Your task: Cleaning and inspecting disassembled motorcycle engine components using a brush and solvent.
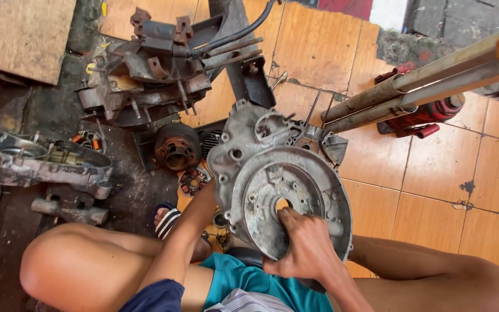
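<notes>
A grey, grimy engine casing half (295, 167) with a round flat face stands upright between my knees. My right hand (304, 248) lies on that round face, with fingertips hooked into the centre hole (283, 204), gripping it. My left forearm (189, 231) reaches up along the casing's left edge. The left hand itself disappears behind the casing, so its grip is hidden. I sit on the floor in teal shorts, bare knees out to both sides.
A dismantled engine block (151, 75) lies at the back left and another casing (36, 162) at the far left. Close to the casing are a finned cylinder (177, 147) and a copper-coil stator (193, 180). Metal tubes (423, 86) and a red jack (428, 112) lie right on orange tiles.
</notes>
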